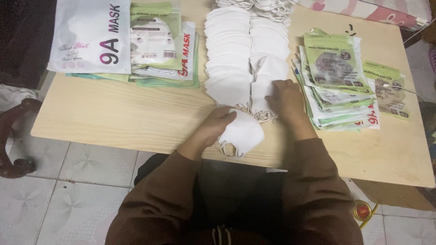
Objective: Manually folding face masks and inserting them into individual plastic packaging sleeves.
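Observation:
My left hand (217, 124) grips a white folded face mask (243, 134) at the near edge of the light wooden table (113, 118); its ear loops hang over the edge. My right hand (285, 97) rests with fingers down on the near end of the right row of white masks (268, 59). A second row of overlapping white masks (227, 50) runs beside it to the left. I cannot tell whether the right hand has pinched a mask.
A stack of green-and-white mask packets (336, 86) lies right of my right hand, one more packet (390, 90) further right. Bigger white and green packets (131, 41) lie at the back left. A dark wooden chair leg (13, 136) stands left on the tiled floor.

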